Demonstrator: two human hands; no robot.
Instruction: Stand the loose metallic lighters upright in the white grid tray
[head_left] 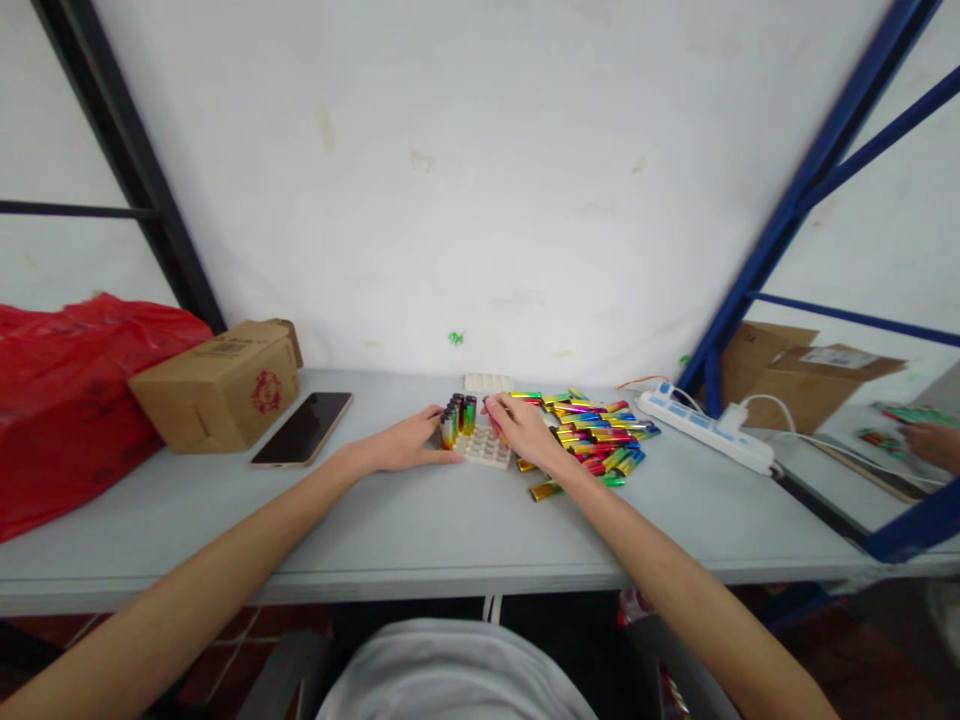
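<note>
A white slotted tray (pixel 486 448) lies on the grey table, its left part filled with several shiny lighters (pixel 461 412) standing upright. My left hand (pixel 405 442) grips the tray's left end, thumb along the front and fingers behind the upright lighters. Over the tray's right side, my right hand (pixel 521 428) pinches a reddish lighter (pixel 496 425), mostly covered by the fingers. Just right of that hand lies a loose pile of metallic lighters (pixel 600 440) in gold, red, blue and green. Behind the tray, against the wall, sits a second white slotted piece (pixel 488 382).
On the left are a black-screened phone (pixel 304 428), a cardboard box (pixel 225 385) and a red plastic bag (pixel 82 400). A white power strip (pixel 705 428) with cables lies right of the pile, before a blue frame (pixel 795 200). Another person's hand (pixel 932 445) shows far right.
</note>
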